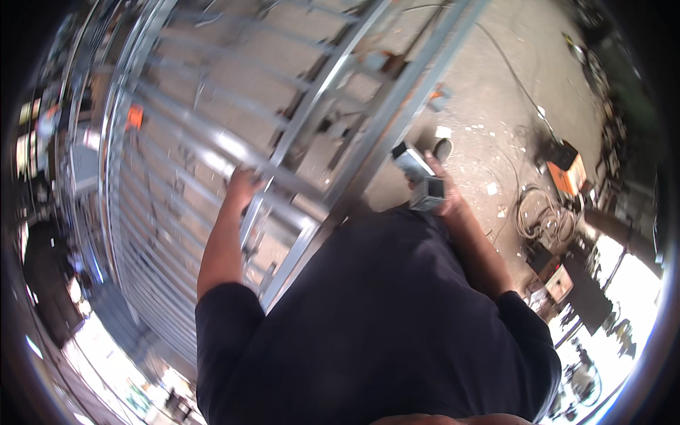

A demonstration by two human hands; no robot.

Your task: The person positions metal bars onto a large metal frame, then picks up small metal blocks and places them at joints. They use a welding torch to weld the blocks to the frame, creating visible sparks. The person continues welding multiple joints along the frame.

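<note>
A large frame of galvanised square steel tubes (300, 119) with many parallel bars stands to my left and in front of me. My left hand (244, 186) is on the frame, where a crossbar meets a long rail; blur hides whether its fingers wrap the metal. My right hand (446, 188) holds two short cut pieces of square steel tube near my waist, to the right of the frame. One piece (428, 193) turns its hollow end upward, and the other piece (413, 159) lies tilted beyond it. My fingers partly cover both.
Coiled cable or hose (547, 215) lies on the concrete floor (478, 106) at right, near an orange box-like machine (567, 172). Paper-like scraps (443, 132) are scattered there. An orange object (135, 116) is at the frame's left side. A thin cable (512, 71) crosses the floor.
</note>
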